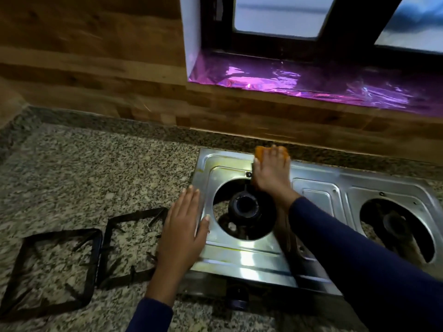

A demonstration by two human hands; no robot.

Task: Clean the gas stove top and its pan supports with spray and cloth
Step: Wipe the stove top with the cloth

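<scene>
No brand mark, label or writing can be read anywhere on the stove or the wall.

Nearest, the left hand (184, 226) lies flat and open, fingers straight, grasping nothing; its palm rests on the left edge of the steel gas stove top (242, 257), thumb on the metal. Just left of that hand, two black square pan supports (96, 257) lie side by side on the speckled granite counter (96, 164), their inner edges touching or nearly so; the nearer corner of the left one runs close to the frame's edge. A dark control knob (237, 299) on the stove's front sits below and right of the left hand, blurred.

Between the two hands is the bare left burner (244, 206) in its round well. The right forearm in a dark blue sleeve (359, 255) crosses the stove and hides part of its middle panel. Beyond that sleeve, the right burner (393, 224) is dim and hard to make out.

Farther back, the right hand (271, 173) presses down on an orange cloth (260, 152) at the stove's rear edge, fingers spread over it; only the cloth's top edge shows past the fingertips.

Behind that grip rises a wood-panelled wall (96, 68), then a window recess with a shiny purple sill lining (299, 82) and dark-framed panes, cut off at the top.
</scene>
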